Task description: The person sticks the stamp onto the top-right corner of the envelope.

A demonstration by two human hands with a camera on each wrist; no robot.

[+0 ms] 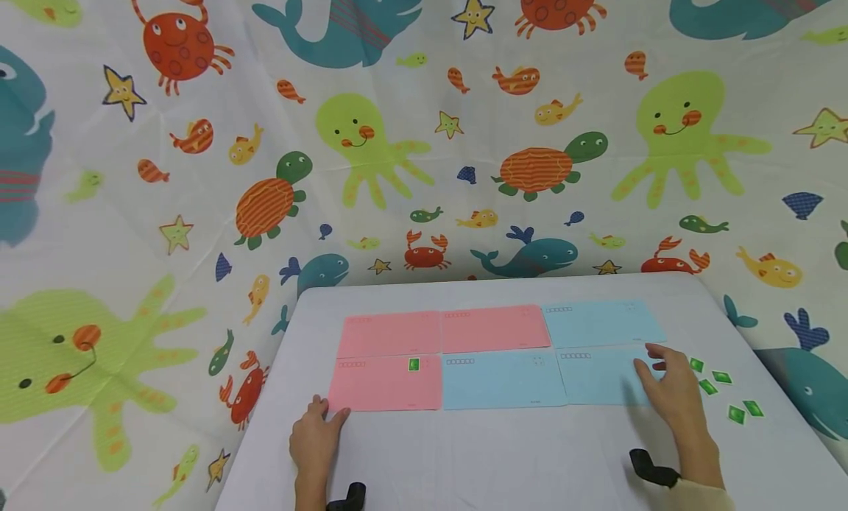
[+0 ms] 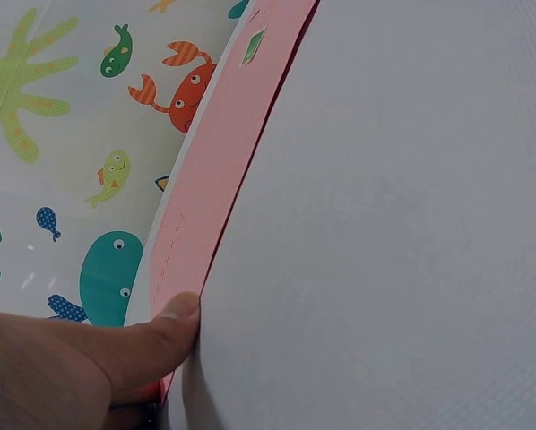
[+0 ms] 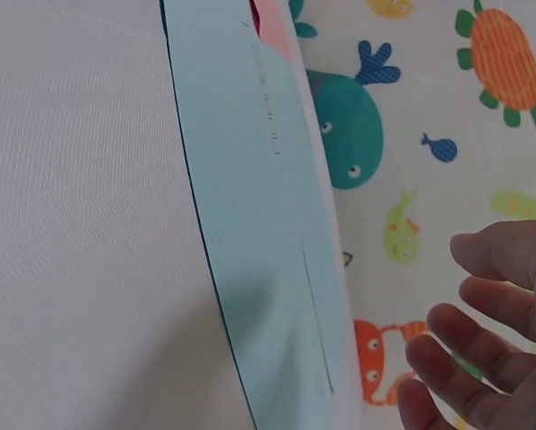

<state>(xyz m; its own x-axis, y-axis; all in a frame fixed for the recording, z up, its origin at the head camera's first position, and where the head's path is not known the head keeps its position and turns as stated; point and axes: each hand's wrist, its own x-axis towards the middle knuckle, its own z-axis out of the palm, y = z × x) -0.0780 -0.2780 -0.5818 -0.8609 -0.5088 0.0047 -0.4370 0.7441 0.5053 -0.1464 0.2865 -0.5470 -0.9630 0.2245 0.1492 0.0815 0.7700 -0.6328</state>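
My left hand (image 1: 314,441) lies at the near left corner of a pink envelope (image 1: 377,389). Its thumb (image 2: 180,309) touches that envelope's near edge in the left wrist view. A small green stamp (image 1: 414,364) lies on the same envelope, toward its upper right. Above the right end of a blue envelope (image 1: 599,378) hovers my right hand (image 1: 676,393), fingers loosely bent with nothing between them. Several green stamps, one of them a stamp (image 1: 737,414) close to the near side, are scattered on the table just right of this hand.
Two more pink envelopes, including the far left envelope (image 1: 387,334), and two more blue ones, including the far right envelope (image 1: 603,323), complete two rows on the white table (image 1: 503,459). A sea-animal curtain (image 1: 464,157) hangs behind the table and around its sides.
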